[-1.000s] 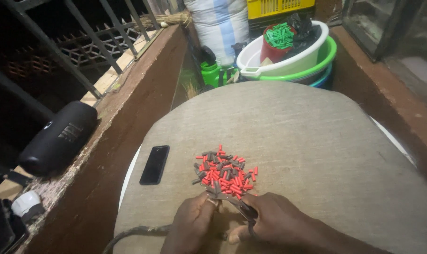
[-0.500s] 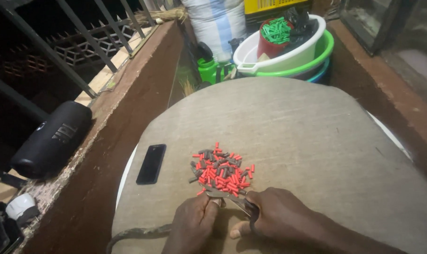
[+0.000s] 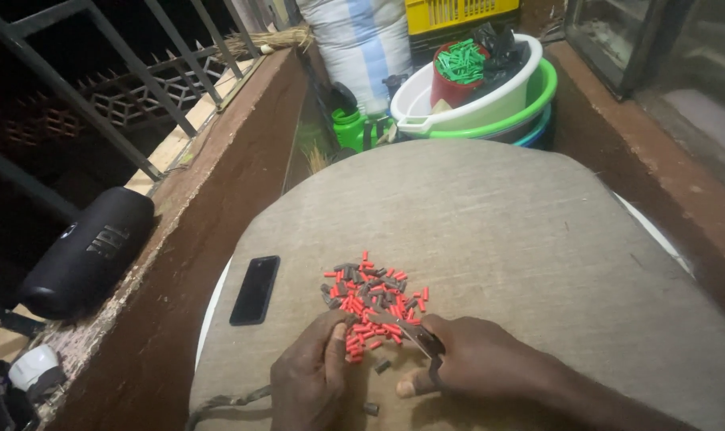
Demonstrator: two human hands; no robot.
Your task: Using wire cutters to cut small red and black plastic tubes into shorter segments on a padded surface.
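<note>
My left hand (image 3: 310, 383) rests at the near edge of the pile of small red and grey pieces (image 3: 372, 303), which lies on the cloth-covered desk (image 3: 498, 231) directly ahead of me. The left fingers (image 3: 336, 351) are drawn together and touch the nearest red pieces, but I cannot tell whether they pinch one. My right hand (image 3: 478, 367) holds a pair of scissors (image 3: 420, 342). The thumb passes through a handle loop and the fingers are clamped around the handles. The blades point toward the pile, which keeps the cutting edge close to the stock. A few loose grey pieces (image 3: 378, 367) lie between my hands, apart from the pile.

A black phone (image 3: 255, 289) lies flat to the left of the pile, well apart from both hands. A black cylindrical speaker (image 3: 87, 251) sits on the brown ledge (image 3: 219, 207) beyond it. At the far edge of the desk, stacked basins (image 3: 498, 100) hold a red cup of green pieces (image 3: 461, 68).
</note>
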